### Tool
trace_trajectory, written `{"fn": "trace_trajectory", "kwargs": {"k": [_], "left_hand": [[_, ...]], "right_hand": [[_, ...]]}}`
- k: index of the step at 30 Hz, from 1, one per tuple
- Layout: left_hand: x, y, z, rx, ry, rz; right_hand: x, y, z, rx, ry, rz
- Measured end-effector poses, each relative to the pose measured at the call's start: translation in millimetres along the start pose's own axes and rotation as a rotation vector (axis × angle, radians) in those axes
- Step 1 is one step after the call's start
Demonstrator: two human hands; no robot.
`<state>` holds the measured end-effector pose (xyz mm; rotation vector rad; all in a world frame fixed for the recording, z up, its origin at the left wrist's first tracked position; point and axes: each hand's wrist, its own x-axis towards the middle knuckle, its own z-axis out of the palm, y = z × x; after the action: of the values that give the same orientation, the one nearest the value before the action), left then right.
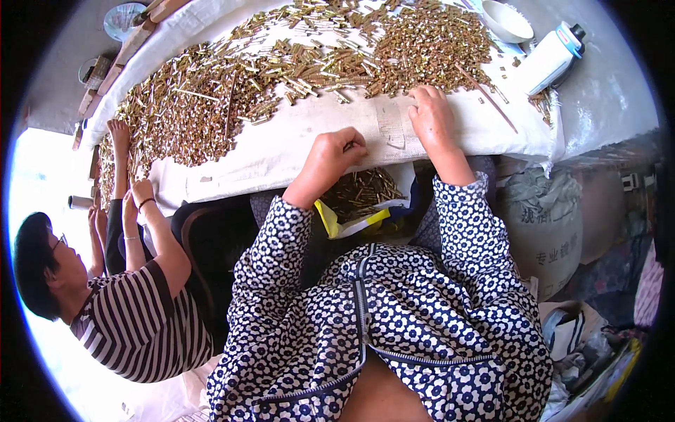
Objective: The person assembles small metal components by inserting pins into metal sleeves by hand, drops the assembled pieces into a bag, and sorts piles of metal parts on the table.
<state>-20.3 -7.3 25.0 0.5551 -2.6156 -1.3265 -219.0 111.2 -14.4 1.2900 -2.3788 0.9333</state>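
Note:
Small brass-coloured metal pieces, some short and some long and narrow, lie in a wide pile on a cloth-covered table. My left hand is held over the table's near edge, fingers curled in; whatever they pinch is too small or hidden. At the pile's near border, my right hand rests with bent fingers pressed together at the pieces; its fingertips are partly hidden. Below the edge, between my forearms, an open bag with yellow, white and blue sides contains more long brass-coloured pieces.
To the left a person in a striped shirt has hands near the pile. A thin brown stick lies right of my right hand. Farther right are a white bowl and a white bottle. A filled sack stands beside the table.

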Motion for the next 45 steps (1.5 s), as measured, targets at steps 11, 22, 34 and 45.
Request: {"fn": "trace_trajectory", "kwargs": {"k": [11, 22, 34, 45], "left_hand": [[44, -12, -35, 0.328, 0.357, 0.195], [75, -35, -36, 0.712, 0.424, 0.230], [-4, -12, -21, -0.040, 0.189, -0.046], [-18, -23, -7, -0.453, 0.180, 0.010]], "right_hand": [[7, 10, 11, -0.131, -0.036, -0.035], [-1, -4, 3, 0.061, 0.063, -0.093], [-27, -60, 3, 1.002, -0.310, 0.183], [-36, -65, 1, 1.130, -0.409, 0.259]]}}
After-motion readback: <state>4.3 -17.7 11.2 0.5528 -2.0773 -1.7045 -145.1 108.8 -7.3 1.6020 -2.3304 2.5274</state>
